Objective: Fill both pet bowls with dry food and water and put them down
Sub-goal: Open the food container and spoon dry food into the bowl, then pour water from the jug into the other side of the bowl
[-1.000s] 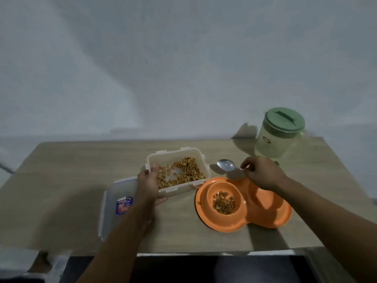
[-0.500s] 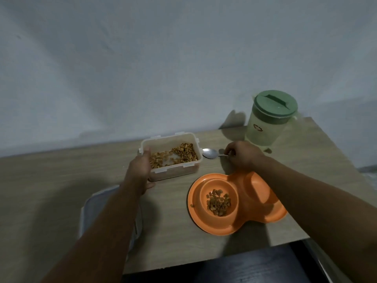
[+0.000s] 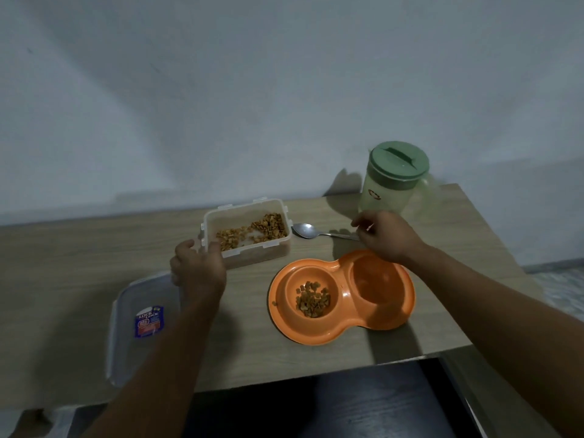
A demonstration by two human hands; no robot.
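**Left hand on food container, right hand loose beside spoon**

The left hand (image 3: 198, 269) grasps the near left corner of the clear food container (image 3: 249, 235), thumb on the rim and fingers round the outer wall. The container stands upright on the table (image 3: 79, 248) and holds a thin layer of dry food (image 3: 256, 230). Its lid (image 3: 139, 324) lies flat on the table just below and to the left of this grip, partly covered by the forearm, with a blue label facing up.

The right hand (image 3: 384, 237) hangs above the table with fingers loosely curled — the grip is released and holds nothing. The spoon (image 3: 319, 232) lies on the table just to the left of this hand, bowl end pointing toward the container; the handle end runs under the fingers, and contact cannot be confirmed.

The orange double pet bowl (image 3: 343, 297) rests on the table directly below the right hand. Its left well holds a small heap of dry food; the right well shows only orange plastic. The water jug (image 3: 390, 181) with a green cap stands upright just beyond the right hand, near the far table edge — apart from the fingers.
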